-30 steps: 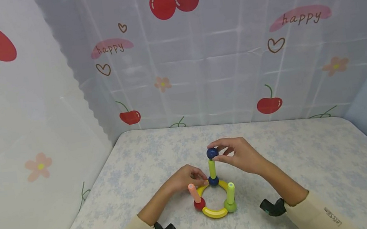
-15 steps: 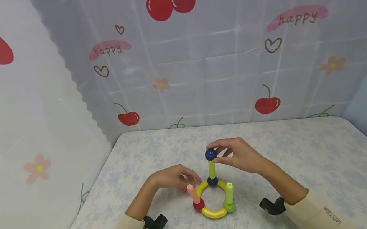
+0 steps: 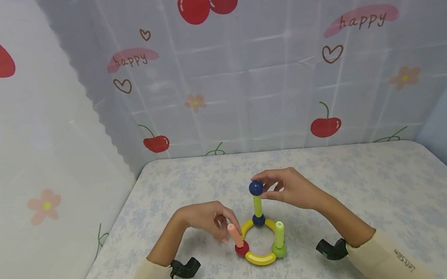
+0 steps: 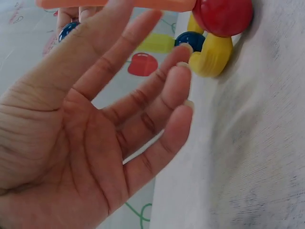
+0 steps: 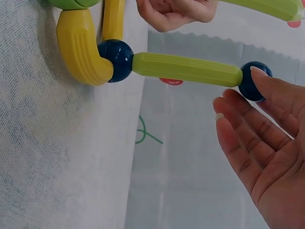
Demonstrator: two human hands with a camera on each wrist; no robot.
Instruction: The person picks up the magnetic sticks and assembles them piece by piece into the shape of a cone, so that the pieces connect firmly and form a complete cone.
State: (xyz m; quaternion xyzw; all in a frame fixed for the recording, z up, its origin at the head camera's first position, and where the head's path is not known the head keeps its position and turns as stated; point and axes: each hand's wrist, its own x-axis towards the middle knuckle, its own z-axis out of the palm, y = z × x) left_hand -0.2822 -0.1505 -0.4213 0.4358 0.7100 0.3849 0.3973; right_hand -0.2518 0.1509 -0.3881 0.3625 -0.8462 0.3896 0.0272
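My right hand (image 3: 293, 187) pinches a dark blue ball (image 3: 256, 188) between thumb and fingers. This ball tops an upright lime stick (image 5: 188, 69), which stands on a second blue ball (image 5: 116, 60). Curved yellow sticks (image 3: 261, 259) join that lower ball with a red ball (image 3: 242, 248) and a green ball (image 3: 279, 250) into a ring on the table. From the red ball rises an orange stick (image 3: 235, 235), leaning slightly left. My left hand (image 4: 95, 129) is beside it with loosely bent fingers, thumb and index overlapping the stick in the left wrist view.
Another lime stick (image 3: 279, 233) stands on the green ball at the ring's front right. The pale patterned tabletop (image 3: 178, 178) ends at a cherry-print curtain (image 3: 243, 99) behind. A dark wrist device (image 3: 186, 269) sits on each forearm.
My left hand has left the lower blue ball and shifted left and toward the front, to the orange stick. The right hand keeps its pinch on the top blue ball.
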